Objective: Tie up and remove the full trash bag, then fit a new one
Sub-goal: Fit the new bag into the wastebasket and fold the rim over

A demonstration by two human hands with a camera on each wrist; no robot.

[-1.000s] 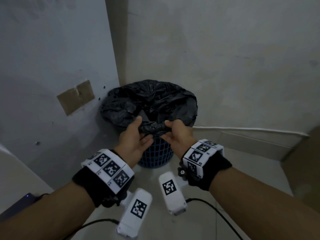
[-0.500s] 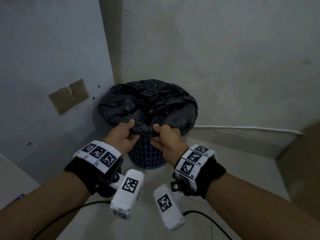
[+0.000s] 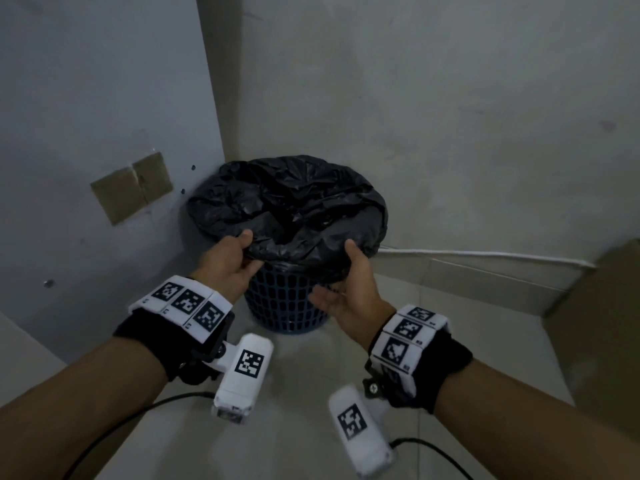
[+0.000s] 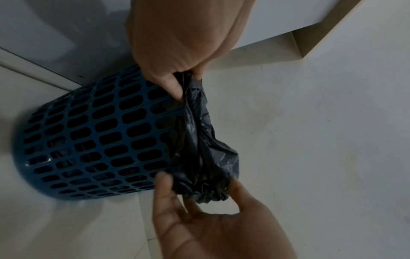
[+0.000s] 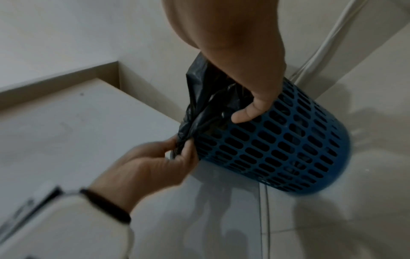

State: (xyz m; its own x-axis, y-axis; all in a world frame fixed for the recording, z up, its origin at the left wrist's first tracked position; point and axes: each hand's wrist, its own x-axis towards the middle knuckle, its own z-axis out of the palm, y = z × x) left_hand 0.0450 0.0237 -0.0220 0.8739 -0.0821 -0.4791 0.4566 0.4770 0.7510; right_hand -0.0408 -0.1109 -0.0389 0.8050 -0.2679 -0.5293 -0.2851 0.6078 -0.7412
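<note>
A blue mesh basket (image 3: pixel 287 299) stands in the wall corner, lined with a black trash bag (image 3: pixel 287 202) whose top folds over the rim. My left hand (image 3: pixel 242 249) pinches the bag's near-left rim, thumb on top; the left wrist view shows the bag (image 4: pixel 199 143) bunched in that pinch (image 4: pixel 179 82). My right hand (image 3: pixel 341 271) holds the near-right rim, thumb above, palm turned up and fingers below. In the right wrist view its thumb (image 5: pixel 244 115) lies on the bag (image 5: pixel 206 105) at the basket (image 5: pixel 288 149). The bag's contents are hidden.
Walls close in behind and left of the basket. A brown taped patch (image 3: pixel 133 185) is on the left wall. A white cable (image 3: pixel 485 253) runs along the skirting. A brown board (image 3: pixel 602 323) stands at the right. Black wrist-camera cords (image 3: pixel 104 438) trail over the tiled floor.
My hands, close together on a bunched piece of the near rim, have moved apart along it. The right hand has turned palm up. The bag's mouth now gapes wider.
</note>
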